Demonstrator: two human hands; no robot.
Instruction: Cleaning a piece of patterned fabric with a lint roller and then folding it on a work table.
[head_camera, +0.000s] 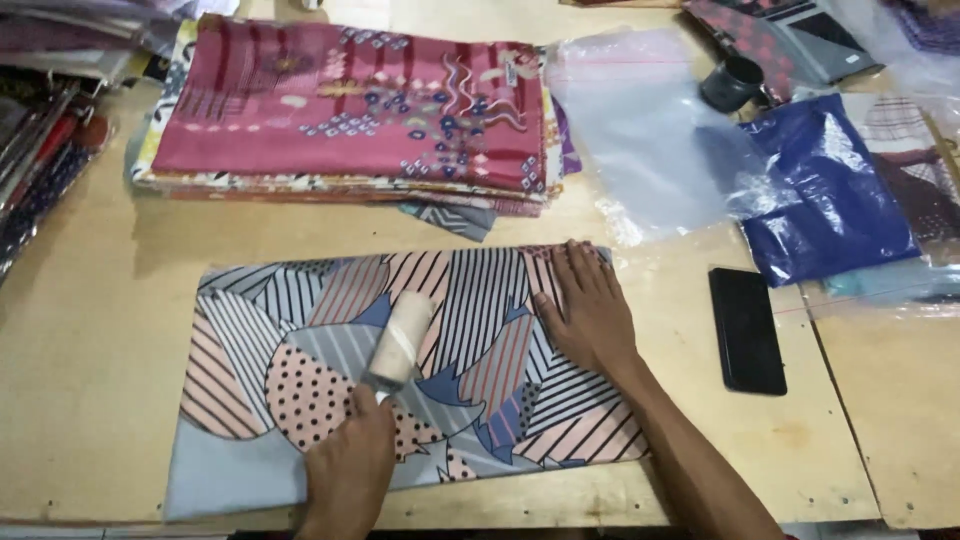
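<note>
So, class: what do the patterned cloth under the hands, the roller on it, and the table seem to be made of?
Patterned cloth: thin, smooth woven fabric, lying flat with a soft sheen; the fibre cannot be told.
Roller: pale, matt cylinder, probably paper or sticky sheet; held by the left hand.
Table: light plywood-like board, matt, with visible grain.

cloth (300, 390): folded flat rectangle, striped and dotted pink, blue, grey, on the table's near side
roller (398, 340): cream lint roller, lying on cloth

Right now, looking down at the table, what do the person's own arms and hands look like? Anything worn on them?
Both are bare. The left hand and right hand show no gloves, and I can make out no rings or watch. The right forearm is uncovered up to the picture's edge, with no sleeve in view. Only the left wrist shows.
</note>
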